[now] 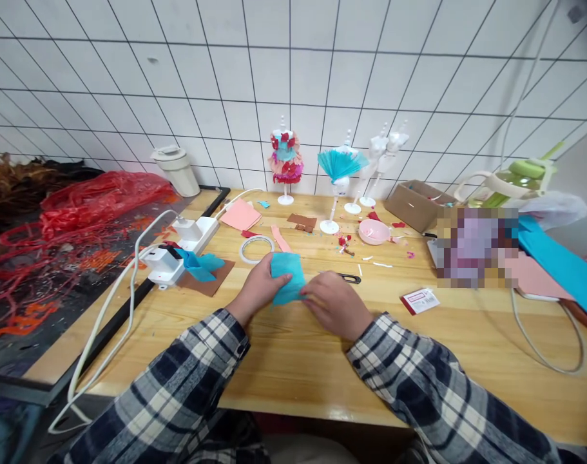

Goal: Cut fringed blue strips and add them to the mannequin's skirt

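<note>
My left hand (259,287) grips a piece of blue crepe paper (287,274) by its left side, thumb on top. At the paper's lower right corner, my right hand (339,303) is closed; its fingers pinch the edge of the paper, and I cannot make out whether anything else is in them. Just beyond my right hand lies a black cutter (350,278), partly hidden by it. Behind the paper is a roll of white tape (257,249). Further back stand a small dress form with a blue paper fan (341,164) and one in a red and peach paper dress (286,158).
A white power strip (196,235) with cables lies left, beside blue scraps on brown paper (216,283). Toward the wall are a pink bowl (374,232), a cardboard box (413,206) and bare dress forms (377,154). A tag (419,301) lies right.
</note>
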Motion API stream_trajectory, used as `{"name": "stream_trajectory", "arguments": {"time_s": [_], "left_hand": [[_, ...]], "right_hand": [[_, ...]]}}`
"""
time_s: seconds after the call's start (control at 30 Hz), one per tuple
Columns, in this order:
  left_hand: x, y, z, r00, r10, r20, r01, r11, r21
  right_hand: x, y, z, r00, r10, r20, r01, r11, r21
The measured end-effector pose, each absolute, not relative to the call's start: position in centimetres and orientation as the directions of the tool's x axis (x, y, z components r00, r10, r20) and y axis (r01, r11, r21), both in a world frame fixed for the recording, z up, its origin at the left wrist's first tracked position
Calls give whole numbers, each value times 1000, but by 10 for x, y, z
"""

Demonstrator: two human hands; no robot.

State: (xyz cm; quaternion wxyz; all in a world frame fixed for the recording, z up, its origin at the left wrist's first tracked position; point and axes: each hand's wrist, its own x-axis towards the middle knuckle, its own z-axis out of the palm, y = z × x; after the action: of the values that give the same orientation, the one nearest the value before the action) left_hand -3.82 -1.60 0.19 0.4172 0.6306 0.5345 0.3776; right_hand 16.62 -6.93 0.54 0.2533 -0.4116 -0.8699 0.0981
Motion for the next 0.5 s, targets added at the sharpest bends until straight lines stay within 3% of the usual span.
{"name": "stream_trajectory", "arguments": {"time_s": [0.07, 0.17, 0.3, 0.33, 0.43, 0.5], "left_hand": [[-35, -14, 2, 170, 983, 70, 449, -141, 882], [-40, -11, 6, 191, 974, 124, 562, -212, 800], [-60, -13, 21, 113, 879, 462, 745, -383, 546], [-65, -16, 26, 151, 865, 479, 736, -422, 529], [-69, -27, 36, 565, 780, 269, 586, -609, 534], [-65, -34, 37, 704, 704, 94, 569, -639, 517]], "right_hand": [[159, -70, 0, -644, 697, 314, 587, 714, -381], [155, -69, -4, -664, 716, 216, 628, 691, -357], [160, -66, -1, -659, 732, 172, 650, 670, -359], [162, -66, -1, -656, 734, 174, 649, 667, -366], [165, -65, 1, -646, 741, 182, 644, 658, -390], [166, -64, 1, -637, 749, 184, 649, 649, -396]]}}
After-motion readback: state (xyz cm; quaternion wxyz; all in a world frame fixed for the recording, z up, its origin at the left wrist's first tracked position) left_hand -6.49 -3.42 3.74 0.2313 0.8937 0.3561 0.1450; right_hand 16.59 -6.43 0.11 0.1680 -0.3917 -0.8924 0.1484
